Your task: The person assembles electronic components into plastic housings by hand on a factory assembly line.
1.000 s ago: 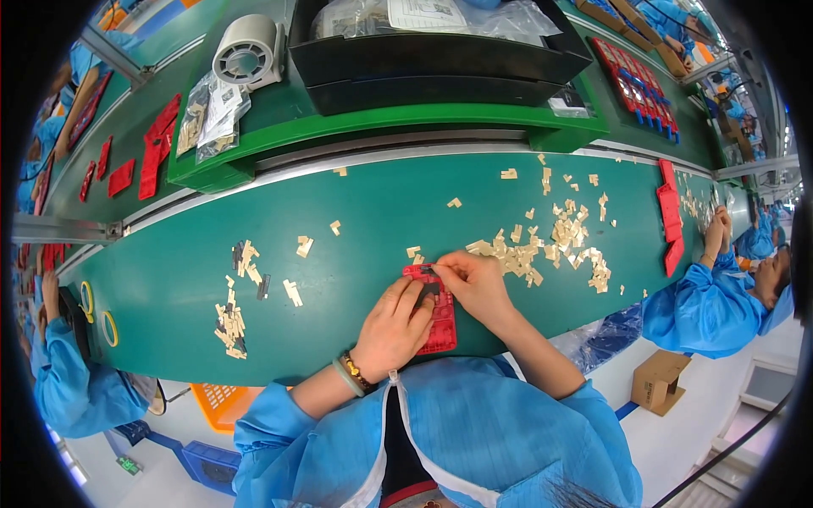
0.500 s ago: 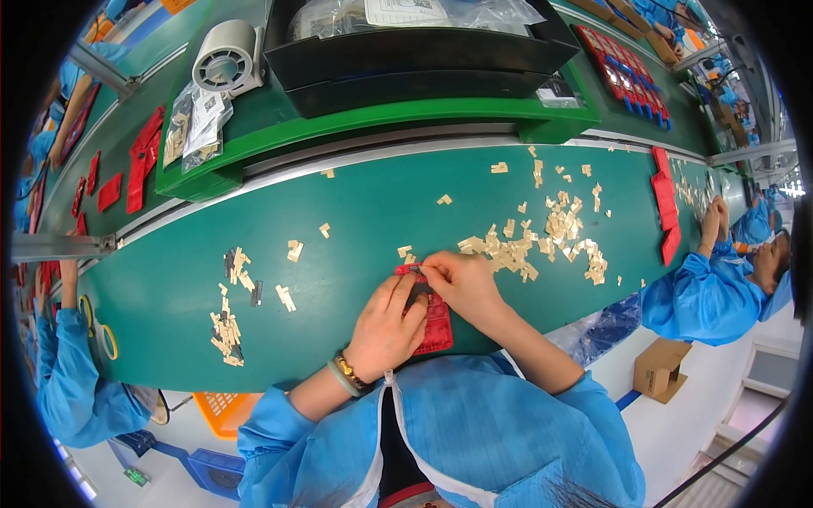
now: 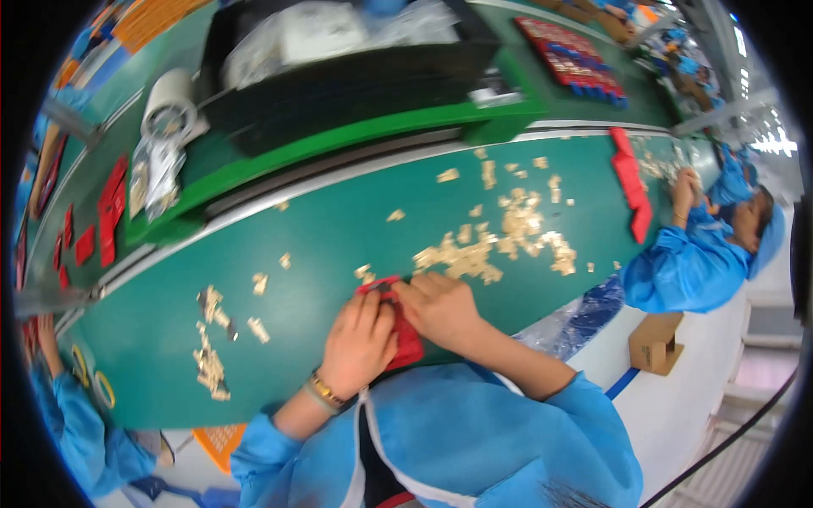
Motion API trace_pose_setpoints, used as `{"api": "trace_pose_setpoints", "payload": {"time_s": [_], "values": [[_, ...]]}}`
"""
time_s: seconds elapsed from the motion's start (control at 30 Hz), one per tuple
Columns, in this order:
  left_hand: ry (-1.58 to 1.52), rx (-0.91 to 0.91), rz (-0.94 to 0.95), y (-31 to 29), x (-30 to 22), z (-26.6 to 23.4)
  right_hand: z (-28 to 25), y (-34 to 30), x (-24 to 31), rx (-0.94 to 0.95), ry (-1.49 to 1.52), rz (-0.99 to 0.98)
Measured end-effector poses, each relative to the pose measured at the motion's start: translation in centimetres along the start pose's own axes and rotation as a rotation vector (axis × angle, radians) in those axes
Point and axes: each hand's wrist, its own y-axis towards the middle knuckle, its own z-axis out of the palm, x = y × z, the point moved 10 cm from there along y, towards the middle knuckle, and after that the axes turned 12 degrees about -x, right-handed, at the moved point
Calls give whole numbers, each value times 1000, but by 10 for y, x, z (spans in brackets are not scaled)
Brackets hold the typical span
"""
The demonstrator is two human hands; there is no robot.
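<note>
A red rectangular plastic tray [image 3: 410, 349] with shallow recesses lies in front of me at the table's near side. My left hand [image 3: 359, 337] is closed over its left side, with the fingers across its upper part. At the tray's far end, the fingers of my right hand [image 3: 440, 310] are curled and pinched; what is between them is hidden. A dark piece shows in the tray between my hands. Small cream-coloured flat pieces [image 3: 450, 256] are heaped just beyond my right hand. Another small pile of such pieces [image 3: 208, 366], with some dark ones, lies to the left.
A green raised shelf [image 3: 339, 140] carries a black bin [image 3: 339, 106] of plastic bags and a small grey fan [image 3: 168, 106]. Red strips [image 3: 628, 182] lie to the right, near a co-worker in blue [image 3: 694, 262]. Yellow-handled scissors [image 3: 103, 388] lie near another person's arm at left.
The view has tilted and shifted, so the table appears turned. My right hand's fingers have curled in closer over the tray's far end; my left hand stays on the tray.
</note>
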Motion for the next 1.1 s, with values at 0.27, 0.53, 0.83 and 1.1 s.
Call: {"api": "trace_pose_setpoints", "payload": {"time_s": [0.27,0.53,0.83,1.1], "values": [[113,61,-84,11,9,19,-87,-53,-176,-275,-227,496],[426,122,-29,-9,19,28,-216,-195,-445,-367,-765,1035],[36,279,296,-59,-21,-4,-249,-251,-485,-512,-731,1095],[215,50,344,18,55,-37,-247,-242,-407,-1088,-498,808]]}}
